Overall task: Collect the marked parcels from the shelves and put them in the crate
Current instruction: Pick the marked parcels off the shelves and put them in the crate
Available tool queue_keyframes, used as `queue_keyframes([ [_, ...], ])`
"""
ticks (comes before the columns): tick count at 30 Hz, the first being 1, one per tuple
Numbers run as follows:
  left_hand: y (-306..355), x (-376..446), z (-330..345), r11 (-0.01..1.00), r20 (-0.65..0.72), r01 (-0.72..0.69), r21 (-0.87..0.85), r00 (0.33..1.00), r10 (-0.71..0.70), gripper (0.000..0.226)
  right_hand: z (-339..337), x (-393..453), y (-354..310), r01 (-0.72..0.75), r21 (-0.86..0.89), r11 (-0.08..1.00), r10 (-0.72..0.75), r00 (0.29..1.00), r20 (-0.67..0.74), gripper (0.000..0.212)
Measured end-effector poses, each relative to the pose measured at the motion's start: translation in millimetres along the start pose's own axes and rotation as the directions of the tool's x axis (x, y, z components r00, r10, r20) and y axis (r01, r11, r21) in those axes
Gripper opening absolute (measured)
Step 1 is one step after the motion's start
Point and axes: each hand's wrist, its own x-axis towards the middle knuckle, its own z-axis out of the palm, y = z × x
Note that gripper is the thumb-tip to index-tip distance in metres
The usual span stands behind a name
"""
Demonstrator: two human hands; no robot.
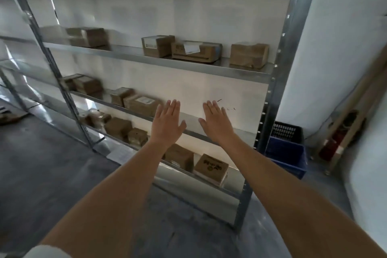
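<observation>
my left hand point(167, 123) and right hand point(215, 122) hover flat-fingered, grasping nothing, before the metal rack point(270, 98), whose parcels point(158, 45) appear stiff, light cardboard, best gripped across opposite sides, the blue crate point(285, 155) standing right of the rack.

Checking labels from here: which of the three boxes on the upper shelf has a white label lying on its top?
The middle box, low and wide; its white label lies on top.

Bare forearms; a white sleeve point(45, 252) edges the left arm.
</observation>
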Motion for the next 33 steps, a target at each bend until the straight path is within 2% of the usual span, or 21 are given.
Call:
queue_keyframes([
  [10, -92.5, 61.9, 41.4, 0.990, -0.005, 0.141, -0.003, 0.990, -0.141, 0.067, 50.9, 132.3, -52.2, 0.197, 0.038, 0.980, -0.199, 0.979, 0.051, 0.059],
  [14, -132.5, 99.8, 55.8, 0.979, 0.004, 0.185, 0.080, 0.983, -0.186, 0.068, 66.9, 200.4, -73.5, 0.257, 0.046, 0.965, -0.259, 0.965, 0.034, 0.058],
  [22, -235.8, 125.1, 87.4, 0.933, 0.024, 0.346, 0.103, 0.936, -0.350, 0.067, 97.4, 289.7, -147.0, 0.406, 0.032, 0.913, -0.407, 0.907, 0.106, 0.057],
  [33, -387.1, 143.7, 106.4, 0.924, 0.015, 0.371, 0.094, 0.927, -0.374, 0.063, 144.1, 376.6, -262.8, 0.374, 0.116, 0.920, -0.388, 0.909, 0.151, 0.061],
])
